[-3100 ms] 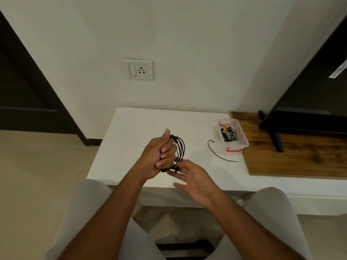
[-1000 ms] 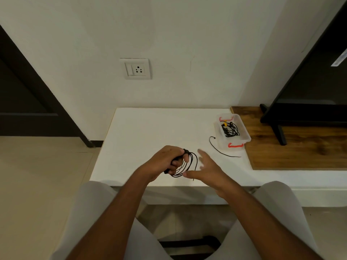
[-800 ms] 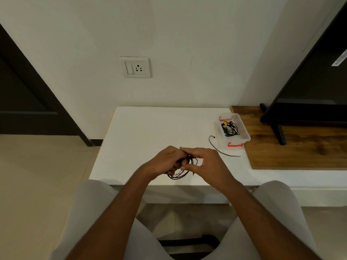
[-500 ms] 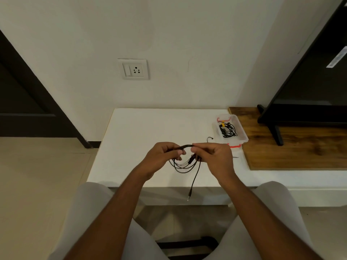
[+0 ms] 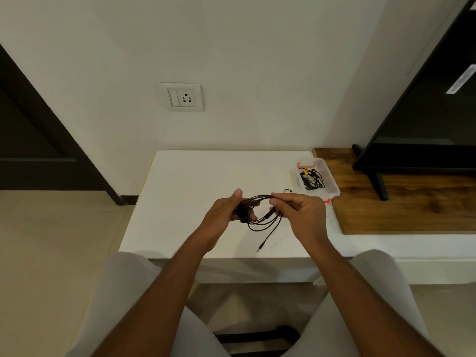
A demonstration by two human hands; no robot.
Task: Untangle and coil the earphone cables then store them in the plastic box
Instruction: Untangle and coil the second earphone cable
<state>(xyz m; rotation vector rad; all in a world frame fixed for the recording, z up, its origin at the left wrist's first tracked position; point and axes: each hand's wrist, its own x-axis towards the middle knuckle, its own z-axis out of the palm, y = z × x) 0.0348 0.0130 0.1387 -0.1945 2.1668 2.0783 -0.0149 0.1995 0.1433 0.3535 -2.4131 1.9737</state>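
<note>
A black earphone cable (image 5: 260,220) hangs in loose loops between my two hands above the white table (image 5: 185,191). My left hand (image 5: 226,210) grips the left side of the coil. My right hand (image 5: 301,215) pinches the right side, thumb and fingers closed on the strands. The plug end dangles down toward the table's front edge. The clear plastic box (image 5: 332,186) with red clips stands at the table's right end, and another black earphone cable (image 5: 313,179) lies coiled inside it.
A thin black cord end (image 5: 288,190) lies on the table just behind my right hand. A wooden board (image 5: 412,210) with a black TV stand (image 5: 378,181) adjoins the table on the right. A wall socket (image 5: 184,97) is behind. My knees are below.
My right hand came in from open beside the coil and took hold of its right side. Both hands lifted the coil off the table, and the plug end dropped free below.
</note>
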